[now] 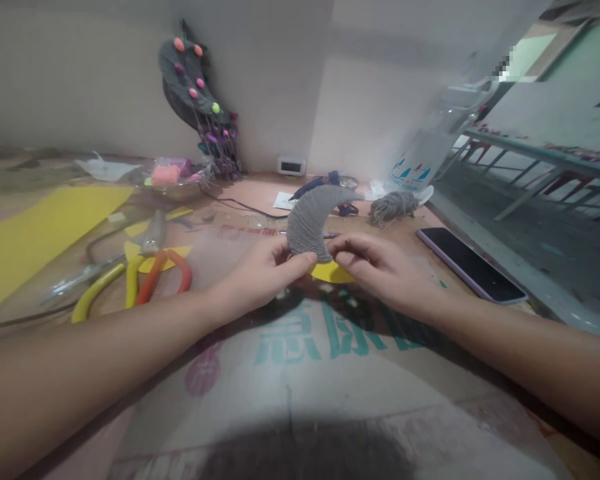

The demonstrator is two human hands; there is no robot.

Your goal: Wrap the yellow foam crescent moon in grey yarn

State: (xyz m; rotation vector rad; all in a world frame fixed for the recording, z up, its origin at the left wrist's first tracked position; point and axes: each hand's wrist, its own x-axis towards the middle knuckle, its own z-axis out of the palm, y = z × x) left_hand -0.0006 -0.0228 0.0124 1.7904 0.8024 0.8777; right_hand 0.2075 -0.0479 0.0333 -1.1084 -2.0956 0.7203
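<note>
A crescent moon shape (310, 223) wound with grey yarn stands raised above the table, its pointed tip curving to the right. My left hand (285, 267) pinches its lower end, thumb in front and fingers behind. Close by the crescent's lower right edge, my right hand (365, 263) has its thumb and fingers pressed together; what lies between them is too small to make out. Under both hands a rounded yellow piece (334, 272) shows. Behind the crescent rests a ball of grey yarn (394, 208).
Orange-handled pliers (153, 277) and yellow-handled scissors (100, 288) lie left, beside a yellow sheet (45, 233). A phone (473, 263) lies right. At the back are a dark blue glue gun (317, 183), a small digital clock (292, 165) and a decorated grey crescent (193, 87).
</note>
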